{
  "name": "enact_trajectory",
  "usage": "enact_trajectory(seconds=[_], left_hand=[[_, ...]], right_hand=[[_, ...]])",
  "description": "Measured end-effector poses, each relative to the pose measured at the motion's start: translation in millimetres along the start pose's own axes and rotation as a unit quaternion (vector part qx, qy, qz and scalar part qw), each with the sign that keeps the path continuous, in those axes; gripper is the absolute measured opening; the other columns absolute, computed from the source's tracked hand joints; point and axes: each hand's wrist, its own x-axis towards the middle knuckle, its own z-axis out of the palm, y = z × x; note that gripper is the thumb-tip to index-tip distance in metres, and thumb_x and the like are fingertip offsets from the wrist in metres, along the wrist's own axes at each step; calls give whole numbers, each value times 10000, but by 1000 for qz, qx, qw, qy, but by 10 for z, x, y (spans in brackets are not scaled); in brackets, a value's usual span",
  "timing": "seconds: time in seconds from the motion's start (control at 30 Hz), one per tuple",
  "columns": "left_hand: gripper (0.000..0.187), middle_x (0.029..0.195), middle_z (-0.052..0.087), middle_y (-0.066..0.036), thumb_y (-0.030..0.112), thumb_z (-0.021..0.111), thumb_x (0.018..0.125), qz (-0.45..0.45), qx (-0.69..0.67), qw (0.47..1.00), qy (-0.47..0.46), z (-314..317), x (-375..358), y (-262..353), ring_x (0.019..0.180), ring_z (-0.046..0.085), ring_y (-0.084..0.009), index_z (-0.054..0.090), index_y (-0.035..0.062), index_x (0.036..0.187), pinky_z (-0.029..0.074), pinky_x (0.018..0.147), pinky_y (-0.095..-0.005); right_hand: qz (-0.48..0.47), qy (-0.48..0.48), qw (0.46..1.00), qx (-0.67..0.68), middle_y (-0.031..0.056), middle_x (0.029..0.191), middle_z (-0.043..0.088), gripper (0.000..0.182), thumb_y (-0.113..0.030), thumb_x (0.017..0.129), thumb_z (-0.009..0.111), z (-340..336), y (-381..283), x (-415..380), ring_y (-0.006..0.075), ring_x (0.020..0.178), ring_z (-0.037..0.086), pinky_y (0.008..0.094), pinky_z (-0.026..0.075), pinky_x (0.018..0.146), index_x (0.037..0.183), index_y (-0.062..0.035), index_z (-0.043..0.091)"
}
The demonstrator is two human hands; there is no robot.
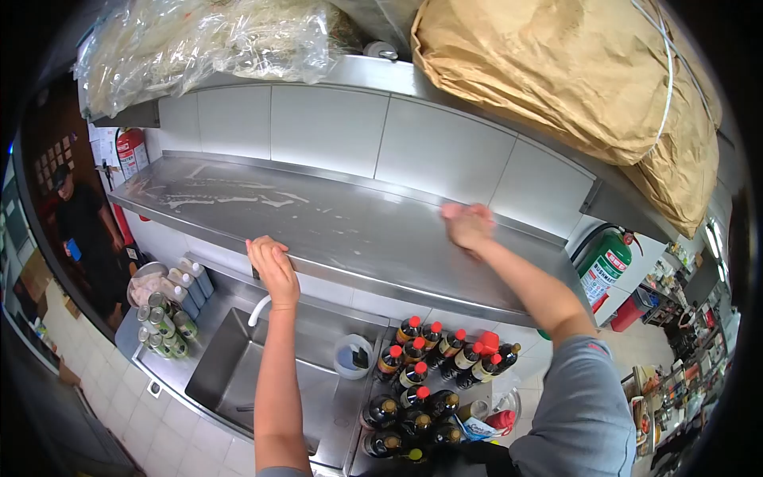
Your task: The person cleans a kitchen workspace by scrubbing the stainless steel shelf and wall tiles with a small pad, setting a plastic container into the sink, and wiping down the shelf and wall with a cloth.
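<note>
A long steel shelf point(342, 230) runs across the middle, with whitish wet streaks on its left part. My left hand point(272, 266) rests at the shelf's front edge, fingers bent over it. Further right, my right hand point(469, 225) is on the shelf surface towards the back, blurred by motion. Something pinkish shows at its fingers, too smeared to make out.
Below are a sink point(230, 358) with a white faucet point(258, 310), cans point(163, 322), a white tub point(352, 355) and several red-capped bottles point(413, 350). Overhead sit a plastic bag point(207, 48) and brown paper sacks point(548, 71). A person point(83, 230) stands far left.
</note>
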Motion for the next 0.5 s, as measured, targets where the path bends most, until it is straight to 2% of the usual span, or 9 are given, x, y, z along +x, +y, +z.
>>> enact_trajectory(seconds=[0.07, 0.1, 0.13, 0.17, 0.23, 0.33, 0.37, 0.4, 0.5], left_hand=[[276, 978, 519, -129, 186, 366, 1052, 0, -9, 1000, 6, 18, -18, -37, 1060, 514, -326, 542, 53, 886, 242, 1151, -543], [271, 969, 521, -123, 188, 374, 1050, 5, -12, 1000, 7, 30, -12, -57, 1048, 517, -320, 545, 59, 884, 247, 1147, -540], [266, 960, 522, -118, 190, 381, 1047, 10, -14, 1000, 7, 22, -7, -78, 1036, 521, -315, 548, 64, 882, 252, 1143, -537], [262, 952, 524, -112, 193, 388, 1044, 14, -15, 1000, 7, 9, -6, -96, 1024, 525, -309, 551, 70, 881, 256, 1140, -534], [262, 933, 524, -109, 197, 394, 1042, 19, -17, 1000, 10, 3, 3, -108, 1010, 530, -305, 556, 76, 875, 262, 1136, -531], [287, 922, 533, -119, 185, 385, 1041, 13, -20, 1000, -3, -32, 19, -102, 1006, 538, -311, 566, 62, 855, 264, 1142, -524], [300, 921, 538, -125, 178, 379, 1042, 8, -20, 1000, -9, -44, 26, -101, 1007, 540, -316, 571, 54, 846, 263, 1146, -521], [302, 921, 541, -121, 175, 376, 1045, 14, -13, 1000, -9, -50, 34, -110, 1002, 542, -310, 573, 57, 849, 268, 1143, -519], [300, 917, 543, -122, 172, 378, 1047, 18, -5, 1000, -14, -81, 46, -104, 1001, 545, -307, 571, 59, 848, 271, 1140, -518]], right_hand=[[-132, -8, 990, 46, 121, 1239, 633, 371, -318, 910, 456, -135, -958, -191, 370, 1246, 551, 474, 408, 1036, 1192, -227, 680], [-153, 0, 983, 103, 95, 1184, 635, 306, -346, 884, 491, 87, -1353, -21, 371, 1243, 513, 478, 393, 1020, 1105, -306, 699], [-125, 2, 987, 101, 94, 1131, 625, 275, -370, 870, 516, 241, -1840, 118, 359, 1256, 457, 496, 386, 977, 1060, -310, 706], [-138, -47, 977, 157, 83, 1134, 613, 272, -361, 873, 522, 155, -2261, 27, 350, 1281, 408, 510, 364, 968, 1074, -338, 704], [-280, -80, 949, 119, 136, 1218, 641, 333, -307, 986, 441, 179, -2966, 103, 294, 1136, 607, 462, 456, 926, 1211, -300, 687], [-408, -35, 879, 245, 41, 1331, 584, 351, -398, 1047, 394, 674, -3815, 410, 231, 1328, 452, 427, 369, 1055, 1278, -371, 656], [-463, -67, 859, 207, 43, 1393, 545, 354, -399, 1054, 400, 536, -3909, 334, 232, 1383, 381, 424, 329, 1106, 1318, -363, 634], [-516, -99, 834, 167, 46, 1455, 505, 362, -400, 1062, 407, 309, -3977, 164, 234, 1438, 310, 421, 288, 1156, 1357, -355, 611], [-688, -236, 630, 272, 80, 1558, 401, 406, -385, 1064, 447, 19, -3751, -224, 265, 1479, 251, 408, 208, 1216, 1439, -270, 551]])
